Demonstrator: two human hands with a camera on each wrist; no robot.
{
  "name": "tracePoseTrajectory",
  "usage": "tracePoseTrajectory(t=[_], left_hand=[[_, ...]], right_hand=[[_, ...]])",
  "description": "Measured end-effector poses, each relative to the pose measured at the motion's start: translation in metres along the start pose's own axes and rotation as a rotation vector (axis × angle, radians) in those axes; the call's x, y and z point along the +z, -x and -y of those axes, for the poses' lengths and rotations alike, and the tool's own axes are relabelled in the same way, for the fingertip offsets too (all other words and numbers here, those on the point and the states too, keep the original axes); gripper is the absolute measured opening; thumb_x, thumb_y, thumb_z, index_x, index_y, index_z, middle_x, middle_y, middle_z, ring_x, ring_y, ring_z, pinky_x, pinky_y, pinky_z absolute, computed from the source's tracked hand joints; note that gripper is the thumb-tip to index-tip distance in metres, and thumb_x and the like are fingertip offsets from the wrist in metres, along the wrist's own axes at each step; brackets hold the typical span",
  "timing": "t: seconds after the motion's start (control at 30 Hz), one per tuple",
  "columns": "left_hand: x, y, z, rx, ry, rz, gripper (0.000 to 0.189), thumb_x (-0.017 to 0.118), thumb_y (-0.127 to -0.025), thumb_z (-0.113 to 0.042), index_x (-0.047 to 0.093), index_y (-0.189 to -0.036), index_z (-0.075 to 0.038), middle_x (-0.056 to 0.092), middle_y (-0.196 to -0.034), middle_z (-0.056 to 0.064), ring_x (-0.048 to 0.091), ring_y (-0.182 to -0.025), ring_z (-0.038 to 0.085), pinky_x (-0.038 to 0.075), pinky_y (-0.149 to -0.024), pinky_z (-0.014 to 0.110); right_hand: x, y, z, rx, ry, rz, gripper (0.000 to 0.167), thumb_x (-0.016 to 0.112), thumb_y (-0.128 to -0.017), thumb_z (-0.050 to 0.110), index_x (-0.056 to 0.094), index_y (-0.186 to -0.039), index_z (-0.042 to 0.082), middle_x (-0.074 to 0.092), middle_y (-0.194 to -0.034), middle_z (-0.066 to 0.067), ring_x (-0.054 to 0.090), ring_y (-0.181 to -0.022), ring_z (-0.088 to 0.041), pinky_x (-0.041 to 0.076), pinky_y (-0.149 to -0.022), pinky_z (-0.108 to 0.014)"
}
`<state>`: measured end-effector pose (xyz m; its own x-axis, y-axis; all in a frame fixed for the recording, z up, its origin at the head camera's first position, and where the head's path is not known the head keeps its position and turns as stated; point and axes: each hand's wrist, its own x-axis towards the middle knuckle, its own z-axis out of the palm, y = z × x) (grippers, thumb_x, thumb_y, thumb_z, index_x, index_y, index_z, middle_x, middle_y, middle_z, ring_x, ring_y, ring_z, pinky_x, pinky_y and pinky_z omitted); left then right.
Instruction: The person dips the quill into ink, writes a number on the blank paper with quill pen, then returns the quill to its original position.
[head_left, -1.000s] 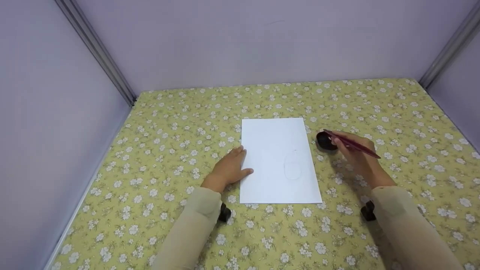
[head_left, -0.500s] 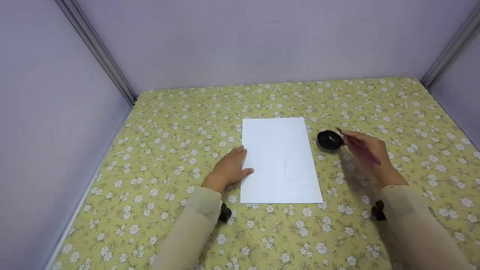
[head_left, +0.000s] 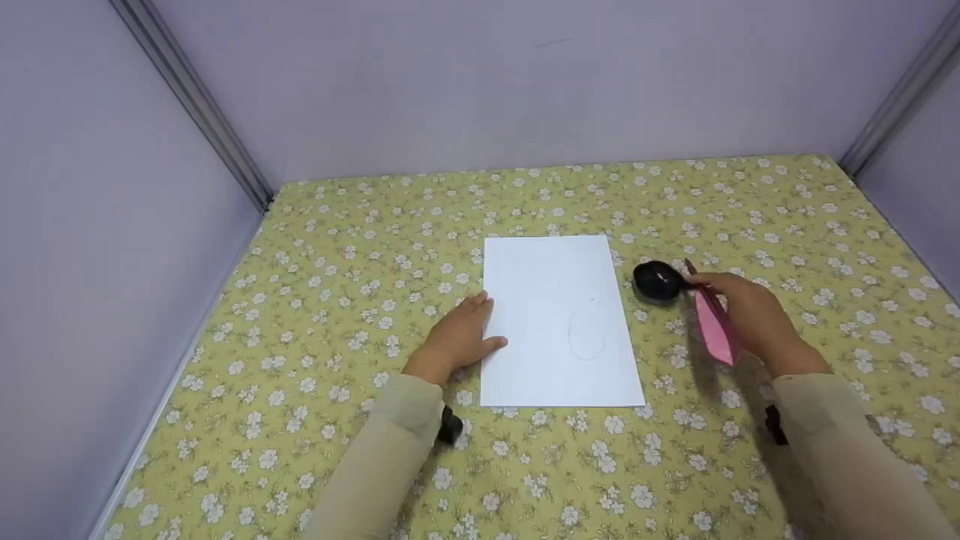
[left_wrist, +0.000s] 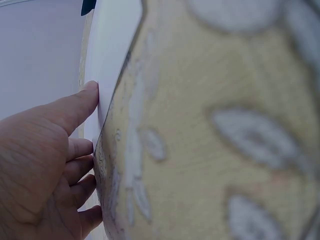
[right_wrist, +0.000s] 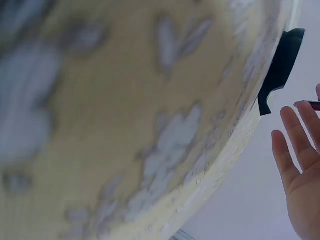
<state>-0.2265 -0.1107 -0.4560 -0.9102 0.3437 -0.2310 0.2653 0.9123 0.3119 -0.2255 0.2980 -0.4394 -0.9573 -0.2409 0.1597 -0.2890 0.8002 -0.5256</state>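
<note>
A white sheet of paper (head_left: 540, 292) lies on the table, with a faint rounded outline (head_left: 586, 358) drawn on its right half. My left hand (head_left: 459, 335) rests along its left edge, thumb on the paper, fingers extended. To the right of the sheet sits a round, glossy black bowl (head_left: 657, 280) with a narrow projection towards my right hand. My right hand (head_left: 757, 313) pinches a pink feather-shaped pen (head_left: 715, 330) just right of the bowl, its dark tip pointing away from me. In the right wrist view the bowl (right_wrist: 284, 65) stands near my outstretched fingers (right_wrist: 295, 130).
A yellow flowered cloth (head_left: 360, 247) covers the table. Pale panels (head_left: 510, 82) stand behind it and at both sides, joined by metal posts (head_left: 202, 105) at the corners.
My right hand has drawn away from the bowl to the right with the pen, uncovering the bowl. The feather has turned, showing its bright pink face. The left hand has stayed still.
</note>
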Motion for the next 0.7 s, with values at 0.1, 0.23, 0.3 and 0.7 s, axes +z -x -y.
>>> tracePoseTrajectory(t=[0.1, 0.23, 0.3, 0.7], left_hand=[[0.0, 0.0, 0.0, 0.002, -0.008, 0.002, 0.076, 0.053, -0.096, -0.046, 0.023, -0.151, -0.003, 0.016, -0.157, 0.009, 0.014, -0.143, 0.025, 0.015, -0.115, 0.037], [0.0, 0.0, 0.001, 0.007, -0.005, 0.0, 0.075, 0.053, -0.096, -0.045, 0.023, -0.151, -0.003, 0.016, -0.157, 0.009, 0.014, -0.143, 0.025, 0.015, -0.115, 0.037], [0.0, 0.0, 0.001, 0.008, -0.001, 0.0, 0.075, 0.053, -0.096, -0.045, 0.023, -0.151, -0.003, 0.016, -0.157, 0.01, 0.014, -0.143, 0.026, 0.016, -0.115, 0.037], [0.002, -0.001, 0.003, 0.003, 0.027, 0.004, 0.075, 0.052, -0.096, -0.046, 0.022, -0.151, -0.005, 0.015, -0.158, 0.008, 0.012, -0.143, 0.025, 0.016, -0.115, 0.039]], right_hand=[[0.0, 0.002, -0.001, -0.041, 0.13, 0.04, 0.049, 0.045, -0.093, -0.014, 0.05, -0.136, 0.007, 0.047, -0.134, -0.027, 0.046, -0.115, -0.05, 0.039, -0.091, -0.064], [0.0, 0.003, -0.002, -0.069, 0.232, 0.077, 0.05, 0.05, -0.092, -0.011, 0.046, -0.138, 0.007, 0.046, -0.134, -0.027, 0.052, -0.104, -0.051, 0.044, -0.084, -0.063], [0.001, 0.004, -0.004, -0.101, 0.285, 0.083, 0.049, 0.055, -0.091, -0.007, 0.045, -0.137, 0.006, 0.048, -0.132, -0.027, 0.055, -0.099, -0.051, 0.046, -0.081, -0.062], [0.005, 0.007, -0.011, -0.134, 0.36, 0.128, 0.043, 0.054, -0.095, 0.005, 0.045, -0.137, 0.006, 0.052, -0.129, -0.023, 0.058, -0.1, -0.044, 0.049, -0.08, -0.058]])
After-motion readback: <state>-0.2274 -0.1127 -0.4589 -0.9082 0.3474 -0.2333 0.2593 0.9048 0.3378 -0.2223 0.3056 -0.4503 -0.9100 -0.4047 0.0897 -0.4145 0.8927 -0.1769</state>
